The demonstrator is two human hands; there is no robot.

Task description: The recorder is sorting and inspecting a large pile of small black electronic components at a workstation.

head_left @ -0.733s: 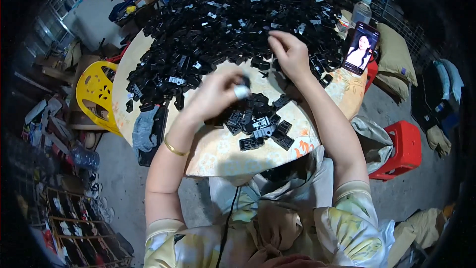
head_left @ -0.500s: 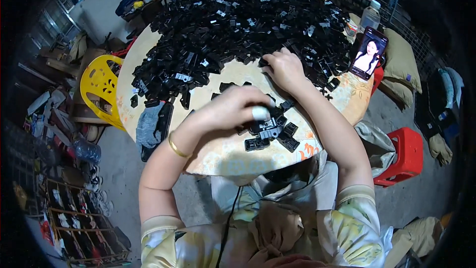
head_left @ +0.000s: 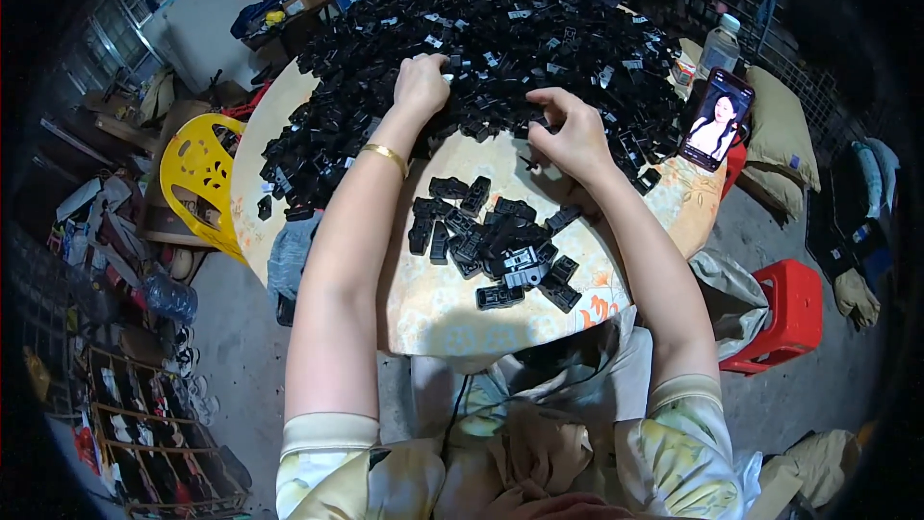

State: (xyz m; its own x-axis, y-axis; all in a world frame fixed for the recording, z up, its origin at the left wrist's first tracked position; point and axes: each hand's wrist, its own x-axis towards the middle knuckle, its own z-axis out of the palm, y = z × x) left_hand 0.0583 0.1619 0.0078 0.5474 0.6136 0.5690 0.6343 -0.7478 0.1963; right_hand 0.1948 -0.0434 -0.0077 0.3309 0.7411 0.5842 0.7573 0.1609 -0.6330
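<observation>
A large heap of small black plastic parts [head_left: 500,48] covers the far half of the round table. My left hand [head_left: 422,87] lies on the heap's near left edge, its fingers bent down among the parts; what they grip, if anything, is hidden. One of its fingertips has a white cover. Farther right, my right hand [head_left: 575,138] is at the heap's near edge, thumb and forefinger curled about a black plastic part [head_left: 547,123]. Between my forearms sits a smaller group of black parts [head_left: 472,231], including one with a grey metallic face [head_left: 523,266].
A phone [head_left: 718,120] showing a person stands upright at the table's right edge, by a clear bottle [head_left: 720,46]. A yellow chair [head_left: 197,183] is at left, a red stool [head_left: 784,318] at right. Grey-blue cloth [head_left: 289,255] hangs at the left rim.
My left hand has left the small group and moved forward to the heap, uncovering the group. My right hand has shifted slightly nearer and right, its fingers curled differently.
</observation>
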